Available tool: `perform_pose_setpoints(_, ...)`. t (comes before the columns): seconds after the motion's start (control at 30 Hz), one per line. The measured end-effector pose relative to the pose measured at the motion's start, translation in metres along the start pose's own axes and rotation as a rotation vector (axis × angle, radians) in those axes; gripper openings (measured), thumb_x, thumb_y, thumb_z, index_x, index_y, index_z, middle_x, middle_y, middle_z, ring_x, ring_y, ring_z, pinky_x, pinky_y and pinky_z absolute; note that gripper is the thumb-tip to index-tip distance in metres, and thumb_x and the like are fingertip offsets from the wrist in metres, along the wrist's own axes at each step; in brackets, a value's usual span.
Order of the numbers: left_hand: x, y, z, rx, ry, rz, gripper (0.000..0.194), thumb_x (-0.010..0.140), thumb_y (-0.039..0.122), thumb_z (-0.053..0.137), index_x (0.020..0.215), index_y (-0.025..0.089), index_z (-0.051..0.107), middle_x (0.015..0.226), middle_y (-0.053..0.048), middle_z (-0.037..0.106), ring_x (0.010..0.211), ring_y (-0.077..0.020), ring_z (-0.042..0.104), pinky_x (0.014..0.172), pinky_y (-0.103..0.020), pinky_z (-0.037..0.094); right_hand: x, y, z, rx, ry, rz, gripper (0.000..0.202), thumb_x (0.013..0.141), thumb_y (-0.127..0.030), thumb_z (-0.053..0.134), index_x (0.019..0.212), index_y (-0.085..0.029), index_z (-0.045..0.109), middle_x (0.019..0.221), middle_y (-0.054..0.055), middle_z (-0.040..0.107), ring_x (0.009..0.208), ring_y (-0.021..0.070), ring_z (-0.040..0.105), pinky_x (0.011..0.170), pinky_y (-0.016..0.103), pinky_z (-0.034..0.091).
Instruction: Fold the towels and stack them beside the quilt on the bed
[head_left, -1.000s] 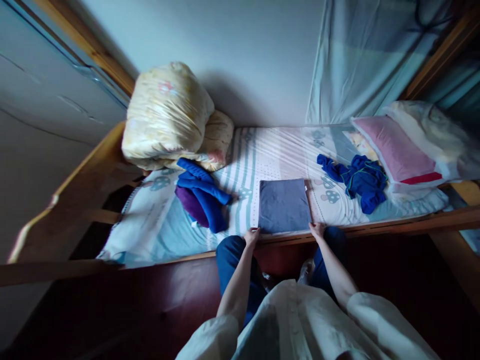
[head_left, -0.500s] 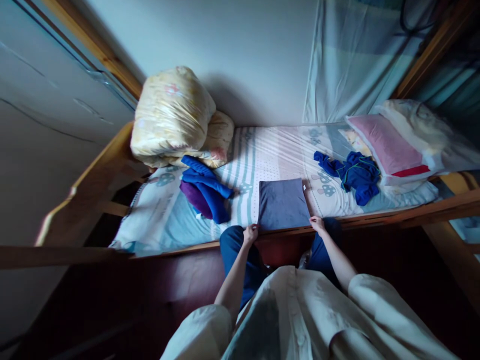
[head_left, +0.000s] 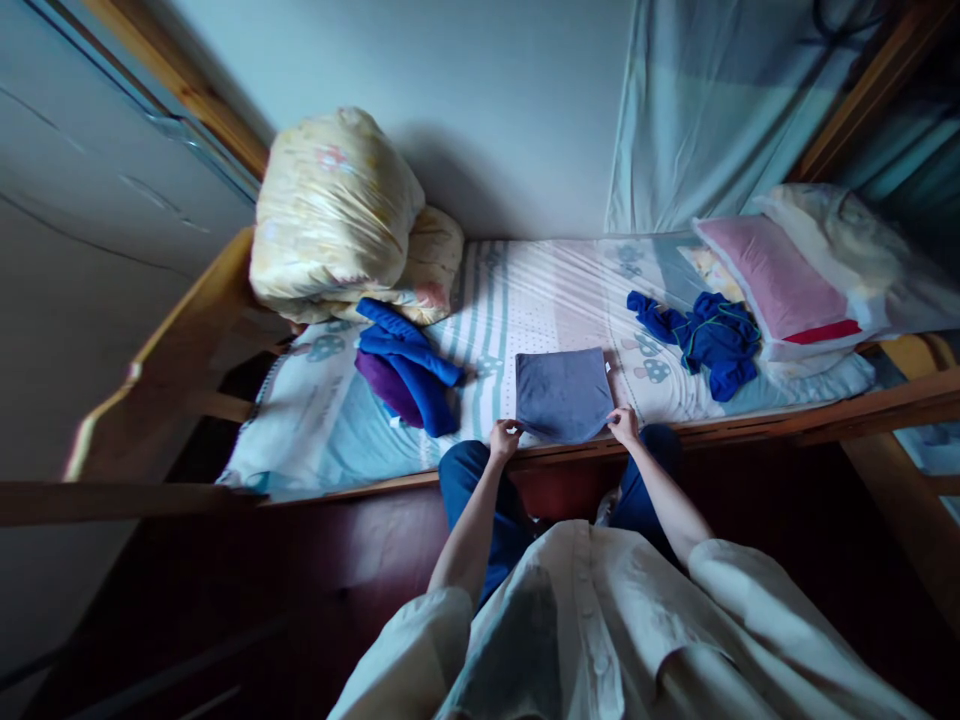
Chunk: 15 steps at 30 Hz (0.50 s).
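A square grey cloth with a small white tag on its right side lies at the front edge of the bed. My left hand pinches its near left corner. At the near right corner, my right hand grips the cloth the same way. The near edge is lifted and sags a little between my hands, while the far part rests flat on the patterned sheet.
Left of the cloth lie rolled blue fabric and a purple piece. A bundled yellow quilt sits behind them. To the right are a crumpled blue garment and a pink pillow. A wooden rail runs along the front.
Both hands have raised the cloth's near edge and moved it slightly away from me. That edge was straight before and now sags. The view has shifted a little.
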<state>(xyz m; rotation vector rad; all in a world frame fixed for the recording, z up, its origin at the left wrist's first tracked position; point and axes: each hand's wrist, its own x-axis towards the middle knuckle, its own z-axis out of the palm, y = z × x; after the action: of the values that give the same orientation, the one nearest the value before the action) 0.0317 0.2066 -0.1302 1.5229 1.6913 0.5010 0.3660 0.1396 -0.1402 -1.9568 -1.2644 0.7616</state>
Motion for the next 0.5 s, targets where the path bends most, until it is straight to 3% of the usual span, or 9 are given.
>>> perform_pose_setpoints(0.07,0.008,0.001,0.003,-0.023,-0.001,0.020,0.014,0.077,0.017,0.069,0.091,0.017,0.072,0.112,-0.009,0.071,0.111,-0.0238,0.069,0.091,-0.034,0.059,0.008,-0.005,0.008,0.023,0.002,-0.089,0.012,0.064,-0.010,0.064,0.070,-0.020,0.069,0.107,0.009,0.075,0.108,0.0244,0.067,0.104,0.040,0.050)
perform_pose_setpoints(0.17,0.016,-0.002,0.005,-0.042,-0.033,0.032,0.016,0.077,0.016,0.069,0.093,0.019,0.070,0.109,-0.008,0.075,0.110,-0.0225,0.071,0.091,-0.033,0.059,0.016,-0.005,0.015,0.056,-0.074,-0.143,0.012,0.069,-0.012,0.061,0.076,-0.020,0.068,0.103,0.007,0.077,0.103,0.0219,0.070,0.099,0.038,0.053)
perform_pose_setpoints(0.37,0.017,-0.023,0.000,0.013,-0.045,-0.072,0.016,0.086,0.024,0.063,0.102,0.020,0.064,0.078,-0.001,0.074,0.074,-0.0192,0.072,0.071,-0.029,0.059,0.019,0.019,0.000,-0.028,-0.056,0.002,0.011,0.080,-0.023,0.061,0.087,-0.019,0.066,0.085,0.007,0.076,0.084,0.0211,0.070,0.083,0.031,0.054)
perform_pose_setpoints(0.5,0.010,-0.035,0.007,0.080,-0.024,-0.104,0.014,0.087,0.024,0.060,0.099,0.020,0.066,0.077,-0.004,0.075,0.079,-0.0207,0.072,0.077,-0.029,0.056,0.015,0.031,-0.003,-0.060,-0.062,0.049,0.013,0.080,-0.027,0.065,0.090,-0.019,0.067,0.082,0.006,0.076,0.079,0.0206,0.070,0.077,0.029,0.054)
